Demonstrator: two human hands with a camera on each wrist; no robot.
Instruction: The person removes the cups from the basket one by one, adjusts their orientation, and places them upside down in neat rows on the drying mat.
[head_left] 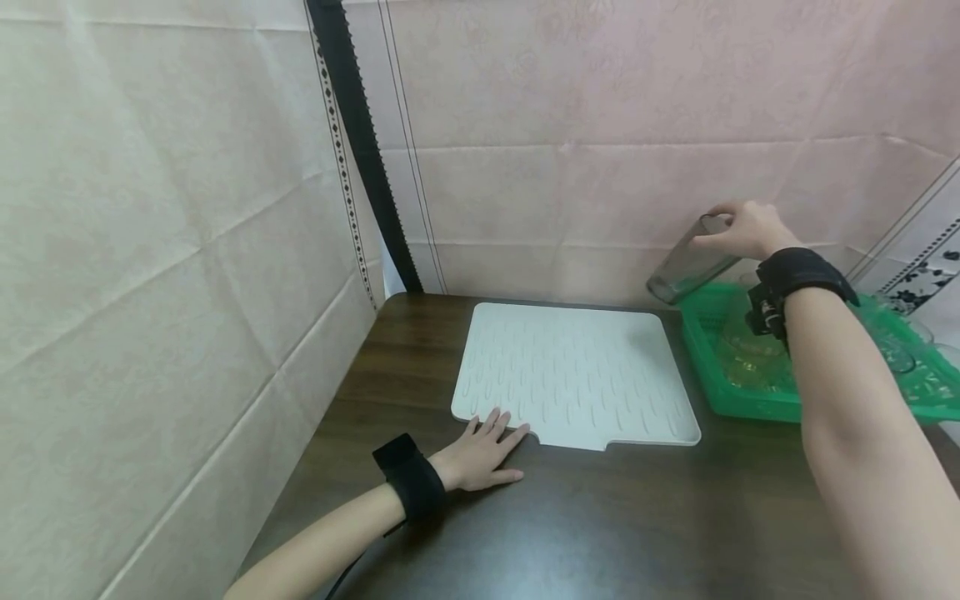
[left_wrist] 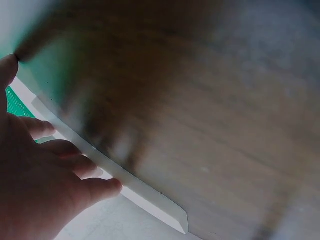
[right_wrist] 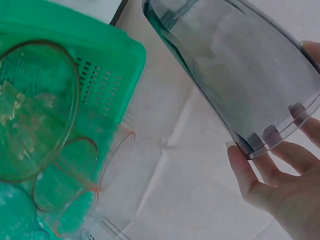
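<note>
My right hand grips a tall clear grey drinking glass by its upper end, holding it tilted in the air near the back left corner of the green basket. In the right wrist view, the fingers curl round one end of the glass. Spread flat on the table, my left hand lies at the front left edge of a white ribbed mat, its fingertips at the edge. The left wrist view shows the fingers along the white mat edge.
Several clear glasses, some with coloured rims, crowd the green basket at the right. The mat lies on a dark wooden table. Cloth-covered walls stand behind and to the left.
</note>
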